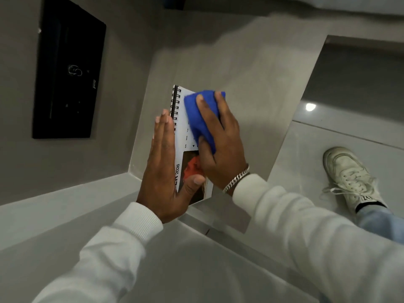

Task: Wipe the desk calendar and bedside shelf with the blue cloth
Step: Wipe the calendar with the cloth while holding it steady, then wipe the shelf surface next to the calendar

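Note:
The white spiral-bound desk calendar (182,130) stands over the grey bedside shelf (247,88), its page showing day names, "2026" and an orange picture. My left hand (162,171) holds it, flat fingers along the spiral edge and the thumb on the lower page. My right hand (220,147) presses the folded blue cloth (200,119) against the upper part of the page, covering much of the date grid. A silver chain bracelet sits on the right wrist.
A black wall panel (67,68) with faint symbols hangs on the grey wall at left. A pale ledge (65,206) runs below the shelf. My white sneaker (347,176) stands on the glossy floor at right.

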